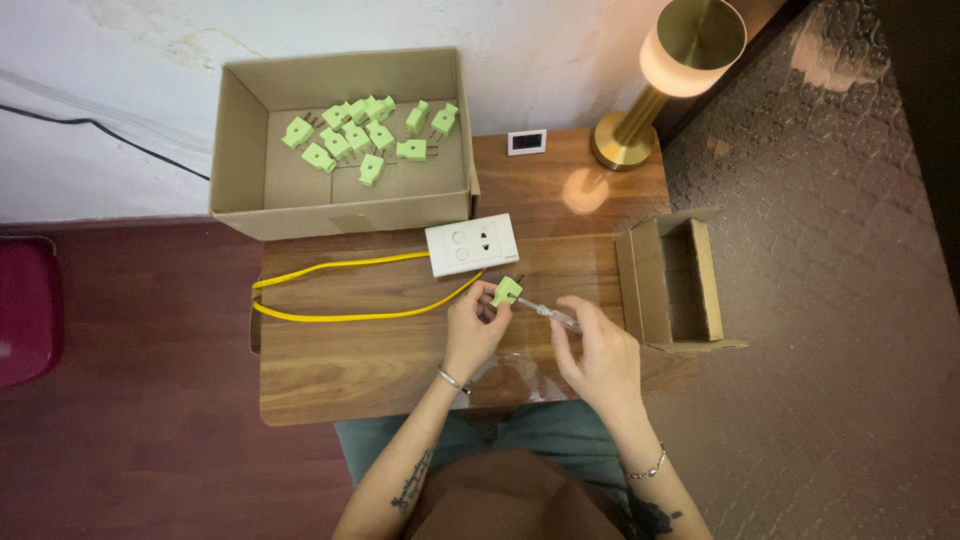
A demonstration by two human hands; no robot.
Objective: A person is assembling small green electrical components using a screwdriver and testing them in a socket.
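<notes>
Just below the white wall socket plate [472, 244] on the wooden table [330, 370], the left hand [472, 330] pinches a light green plug [506, 291] between curled fingers, its prongs pointing up and to the right. The right hand [600, 355], also below the plate and to its right, closes around a slim clear-handled screwdriver [553, 315] whose tip meets the plug. A yellow cable [340, 316] loops leftward from the plate. Behind the plate sits a large cardboard box [240, 130] holding more green plugs [365, 135]; to its right lies a small open box [640, 285].
</notes>
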